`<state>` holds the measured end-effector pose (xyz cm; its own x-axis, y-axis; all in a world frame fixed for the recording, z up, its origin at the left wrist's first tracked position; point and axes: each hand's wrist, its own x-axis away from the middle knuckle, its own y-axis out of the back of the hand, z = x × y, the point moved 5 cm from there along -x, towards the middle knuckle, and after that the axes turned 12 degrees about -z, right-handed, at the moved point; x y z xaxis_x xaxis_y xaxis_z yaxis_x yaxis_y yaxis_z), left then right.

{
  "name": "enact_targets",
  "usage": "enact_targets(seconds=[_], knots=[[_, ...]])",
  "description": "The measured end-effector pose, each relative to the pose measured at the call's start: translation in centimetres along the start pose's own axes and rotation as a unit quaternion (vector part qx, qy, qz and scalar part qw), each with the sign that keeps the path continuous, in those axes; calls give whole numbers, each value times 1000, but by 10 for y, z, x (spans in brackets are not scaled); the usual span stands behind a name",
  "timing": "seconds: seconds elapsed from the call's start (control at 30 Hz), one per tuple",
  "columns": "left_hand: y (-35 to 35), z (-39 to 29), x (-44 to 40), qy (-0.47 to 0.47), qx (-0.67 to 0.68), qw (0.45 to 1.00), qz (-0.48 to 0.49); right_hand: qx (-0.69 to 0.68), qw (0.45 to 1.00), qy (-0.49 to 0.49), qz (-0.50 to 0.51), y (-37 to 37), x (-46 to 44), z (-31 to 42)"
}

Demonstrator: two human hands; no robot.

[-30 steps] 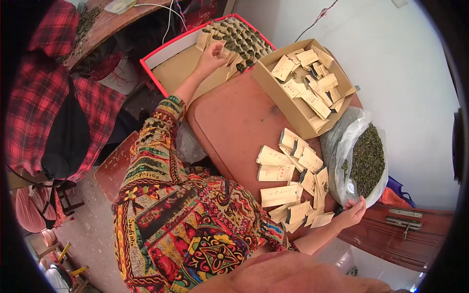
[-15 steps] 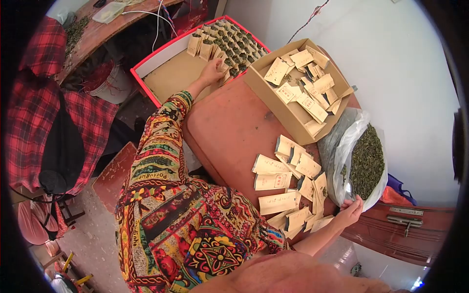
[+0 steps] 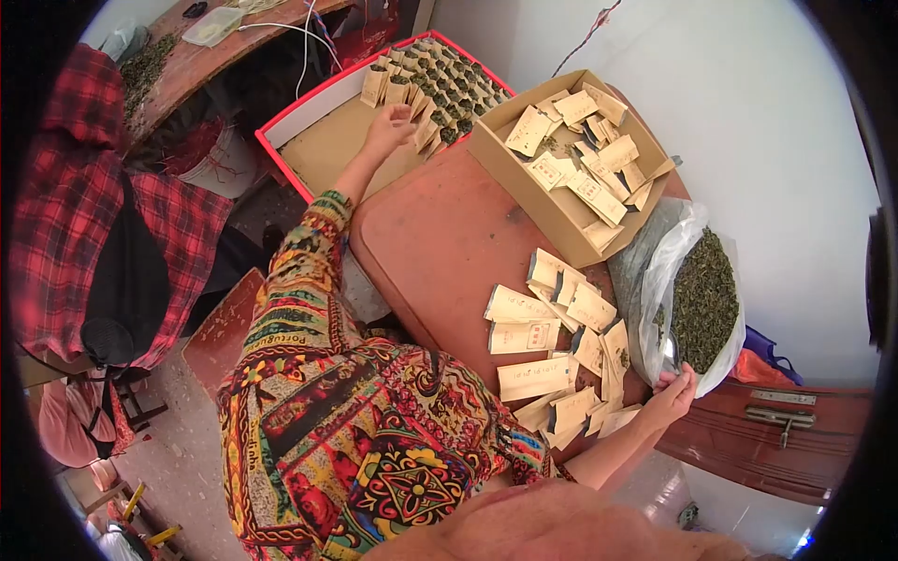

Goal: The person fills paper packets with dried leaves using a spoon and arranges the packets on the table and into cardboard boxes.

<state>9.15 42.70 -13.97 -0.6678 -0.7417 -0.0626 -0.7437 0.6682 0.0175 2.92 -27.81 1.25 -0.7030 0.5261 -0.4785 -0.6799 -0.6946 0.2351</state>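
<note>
My left hand (image 3: 388, 129) is over the red-edged box (image 3: 286, 174), beside upright paper packets (image 3: 398, 91) with dark leaves at their tops. Its fingers are loosely curved and apart, with nothing visible in them. At the right, my right hand (image 3: 675, 391) is closed at the lower rim of a clear plastic bag (image 3: 652, 313) of dried leaves (image 3: 703, 304), around the end of a shiny metal scoop (image 3: 670, 352). Flat paper packets (image 3: 533, 378) lie in a loose pile on the red-brown table (image 3: 449, 238), left of the bag.
A cardboard box (image 3: 524, 192) of loose packets stands between the red-edged box and the bag. At the left are a person in a red plaid top (image 3: 182, 238), a bucket (image 3: 220, 166) and another table (image 3: 182, 65). A wall (image 3: 767, 140) is at the right.
My left hand first moved down along the row of packets, then drew back a little up and left, away from them. My right hand has stayed at the bag's rim.
</note>
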Motion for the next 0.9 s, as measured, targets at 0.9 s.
enact_targets(seconds=[0.9], knots=[[-71, -351, 422, 36, 532, 408, 741, 74, 990, 94, 79, -28, -4, 17]])
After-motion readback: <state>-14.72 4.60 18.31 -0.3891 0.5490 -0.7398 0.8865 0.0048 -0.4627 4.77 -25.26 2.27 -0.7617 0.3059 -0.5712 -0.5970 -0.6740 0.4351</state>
